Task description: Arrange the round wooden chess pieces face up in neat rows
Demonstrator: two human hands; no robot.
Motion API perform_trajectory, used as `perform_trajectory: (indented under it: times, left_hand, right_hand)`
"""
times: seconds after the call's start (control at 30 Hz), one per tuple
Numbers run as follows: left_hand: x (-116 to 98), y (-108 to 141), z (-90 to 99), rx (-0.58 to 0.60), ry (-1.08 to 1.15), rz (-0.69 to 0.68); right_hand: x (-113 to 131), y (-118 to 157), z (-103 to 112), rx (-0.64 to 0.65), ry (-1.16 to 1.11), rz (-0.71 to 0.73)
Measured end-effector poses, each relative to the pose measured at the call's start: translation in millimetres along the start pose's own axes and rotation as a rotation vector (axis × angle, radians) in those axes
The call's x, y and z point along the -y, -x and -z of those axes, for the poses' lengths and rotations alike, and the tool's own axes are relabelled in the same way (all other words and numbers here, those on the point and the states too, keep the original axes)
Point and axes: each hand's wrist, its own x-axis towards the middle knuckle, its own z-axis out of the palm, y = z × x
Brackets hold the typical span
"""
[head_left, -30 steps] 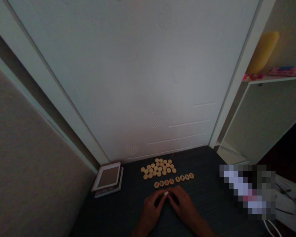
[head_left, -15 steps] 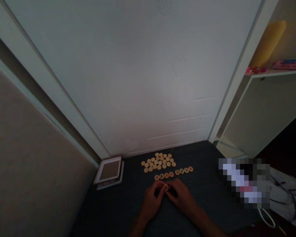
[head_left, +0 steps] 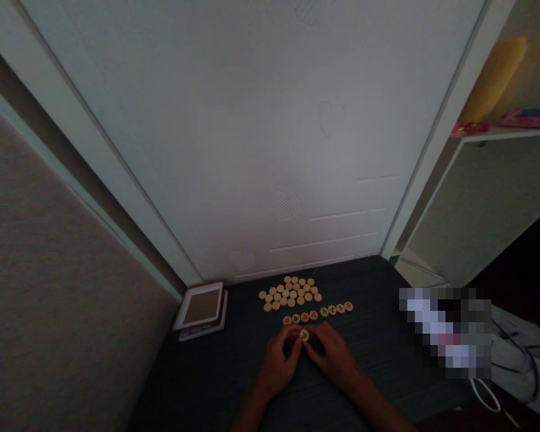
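Left hand (head_left: 276,357) and right hand (head_left: 332,351) pinch one disc (head_left: 305,335), and uneven pressure may flip it into the marked row (head_left: 314,315) beyond the fingertips (head_left: 297,348).

The one head-worn view looks forward and steeply down, fairly near, across the desk (head_left: 378,336) toward its far edge.

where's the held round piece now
Head view: the held round piece sits low, slightly right of centre, between left hand and right hand, just below the marked pieces.

Prob. home rm, heart-patterned panel (head_left: 234,150), shelf unit (head_left: 486,192)
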Motion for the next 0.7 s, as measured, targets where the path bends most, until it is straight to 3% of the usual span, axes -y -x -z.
perform_trajectory:
  times: [0.5, 0.7]
  left_hand:
    - [-0.3, -1.1, 2.4, -0.007, 0.021, 0.012]
    - [8.7, 0.5, -0.2, -0.048, 0.062, 0.021]
  right_hand:
    - [4.6, -2.7, 6.1, 0.011, -0.061, -0.006]
    - [4.3, -1.9, 4.9, 0.018, -0.103, -0.049]
